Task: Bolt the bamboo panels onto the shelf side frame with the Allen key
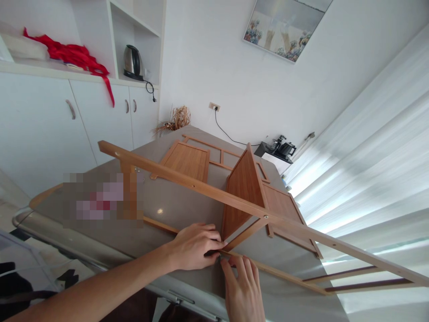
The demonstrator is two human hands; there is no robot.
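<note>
A light-brown wooden frame (201,188) stands on edge on the grey table, with a slatted wooden panel (244,192) fixed across it. My left hand (196,247) has its thumb and fingers closed around the lower wooden rail, at the corner where the panel meets it. Close by on the right, my right hand (244,286) is curled with thumb and forefinger together just below that lower wooden rail (268,268). A small dark thing shows at its fingertips, too small to name. One screw head (266,217) shows on the upper rail.
More wooden panels (187,161) and a ladder-like frame (217,154) lie farther back on the table (187,205). A blurred patch covers its left side. White cabinets (97,116) stand behind at left; a curtain (378,156) hangs at right. A kettle (133,61) sits on a shelf.
</note>
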